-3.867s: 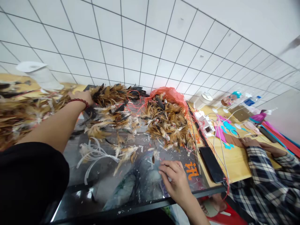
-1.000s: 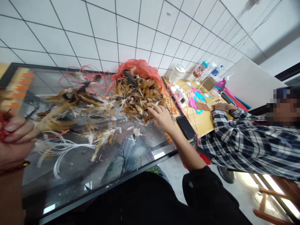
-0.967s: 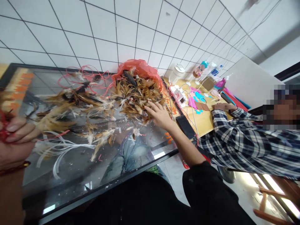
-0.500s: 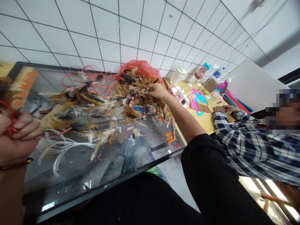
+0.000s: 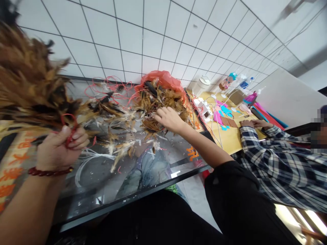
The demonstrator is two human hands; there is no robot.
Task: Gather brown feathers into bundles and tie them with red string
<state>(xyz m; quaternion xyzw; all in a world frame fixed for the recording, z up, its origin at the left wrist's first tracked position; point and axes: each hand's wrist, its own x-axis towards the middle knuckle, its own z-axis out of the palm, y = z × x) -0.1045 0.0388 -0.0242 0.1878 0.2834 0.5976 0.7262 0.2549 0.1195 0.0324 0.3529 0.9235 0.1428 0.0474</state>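
Note:
My left hand (image 5: 61, 146), with a dark red bead bracelet, is closed around red cord (image 5: 70, 131) at the base of a thick bundle of brown and black feathers (image 5: 30, 75). The bundle rises to the upper left, partly out of view. My right hand (image 5: 168, 119) has its fingers curled down at the front of a heap of loose feathers (image 5: 168, 97). Its fingertips are partly hidden, and whatever they hold does not show. A red plastic bag (image 5: 163, 77) stands behind the heap. More feathers (image 5: 120, 122) lie strewn between my hands.
White plastic strips (image 5: 87, 161) and tangled red cord (image 5: 109, 83) lie on the dark glass-topped table (image 5: 122, 190). To the right, a yellow table (image 5: 230, 137) bears a white cup (image 5: 203, 85), a white power adapter (image 5: 204, 110) and coloured pieces. A person in a checked shirt (image 5: 270, 153) sits there.
My left hand has come further into view, bringing up the feather bundle. My right hand has moved down from the heap's top to its front, where a blue tool lay; that tool is now hidden.

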